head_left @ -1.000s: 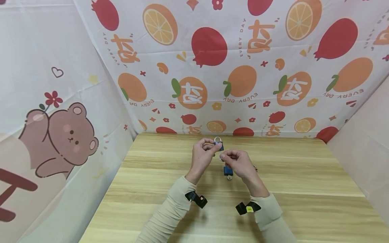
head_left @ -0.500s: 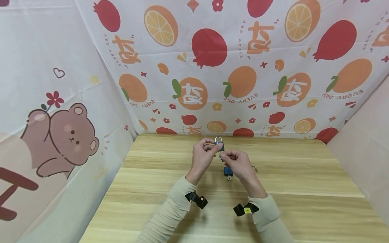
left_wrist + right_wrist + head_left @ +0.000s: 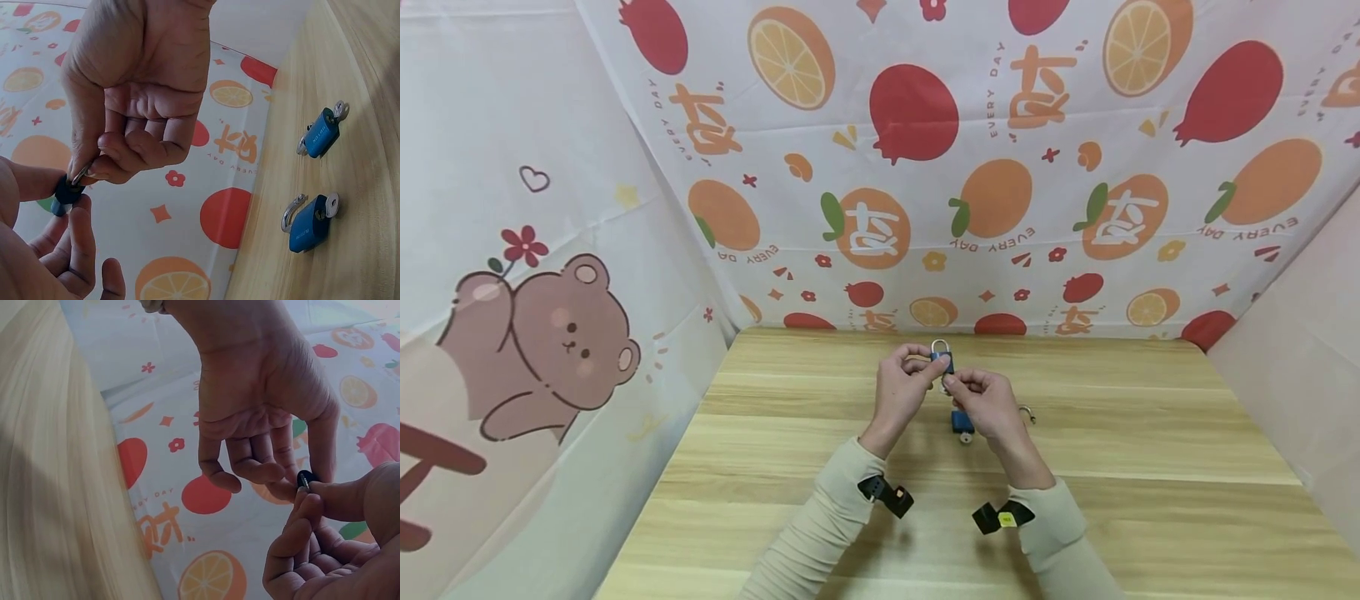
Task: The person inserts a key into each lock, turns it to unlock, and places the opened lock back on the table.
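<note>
Above the table's far part, my left hand (image 3: 901,390) holds a blue padlock (image 3: 937,358) between thumb and fingers, its silver shackle pointing up and away. My right hand (image 3: 992,405) pinches a small silver key (image 3: 944,387) right at the padlock's lower end. In the left wrist view the held padlock (image 3: 64,192) is partly hidden by fingers, with the key's metal edge (image 3: 80,174) at the right fingertips. The right wrist view shows only the dark end of the padlock (image 3: 305,479) between both hands' fingertips.
On the wooden table (image 3: 820,375) below the hands lie two more blue padlocks, a nearer one (image 3: 309,226) and another one (image 3: 320,132), each with a key in it. One shackle (image 3: 1028,413) shows past the right hand. A fruit-print cloth (image 3: 917,192) hangs behind the table.
My right hand has shifted slightly left and up toward the padlock, and the gap between its fingertips and the padlock has narrowed. My left hand keeps nearly the same place.
</note>
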Motion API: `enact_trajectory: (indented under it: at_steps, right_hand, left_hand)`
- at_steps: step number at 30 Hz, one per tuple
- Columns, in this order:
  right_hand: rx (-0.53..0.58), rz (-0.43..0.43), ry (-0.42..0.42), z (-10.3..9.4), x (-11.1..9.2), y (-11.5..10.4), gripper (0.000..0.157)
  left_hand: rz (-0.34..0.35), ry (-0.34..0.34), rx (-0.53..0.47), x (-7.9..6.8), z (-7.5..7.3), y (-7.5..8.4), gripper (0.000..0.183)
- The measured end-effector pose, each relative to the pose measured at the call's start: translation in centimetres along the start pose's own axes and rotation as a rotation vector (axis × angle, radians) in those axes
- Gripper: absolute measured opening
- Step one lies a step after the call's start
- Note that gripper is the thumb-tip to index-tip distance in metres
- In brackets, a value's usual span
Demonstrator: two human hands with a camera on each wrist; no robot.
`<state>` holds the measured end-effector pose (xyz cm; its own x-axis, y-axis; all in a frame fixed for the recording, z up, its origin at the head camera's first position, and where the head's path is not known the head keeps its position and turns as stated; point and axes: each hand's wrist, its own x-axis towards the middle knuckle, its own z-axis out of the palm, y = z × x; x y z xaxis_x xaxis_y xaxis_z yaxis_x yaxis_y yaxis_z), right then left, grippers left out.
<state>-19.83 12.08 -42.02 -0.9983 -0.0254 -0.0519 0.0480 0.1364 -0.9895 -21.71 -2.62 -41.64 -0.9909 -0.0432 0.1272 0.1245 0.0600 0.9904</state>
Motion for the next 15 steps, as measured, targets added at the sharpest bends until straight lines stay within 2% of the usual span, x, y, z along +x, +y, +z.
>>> enact_trajectory:
  at_steps: [7,15]
  right_hand:
    - [-0.006,-0.004,-0.024,-0.10,0.00,0.38,0.029]
    - [-0.051,0.003,-0.169,-0.56,-0.21,0.91,0.030]
  left_hand:
    - [-0.012,0.024,-0.024,0.17,-0.19,0.15,0.026]
    - [-0.009,0.029,-0.035,0.39,-0.40,0.10,0.025]
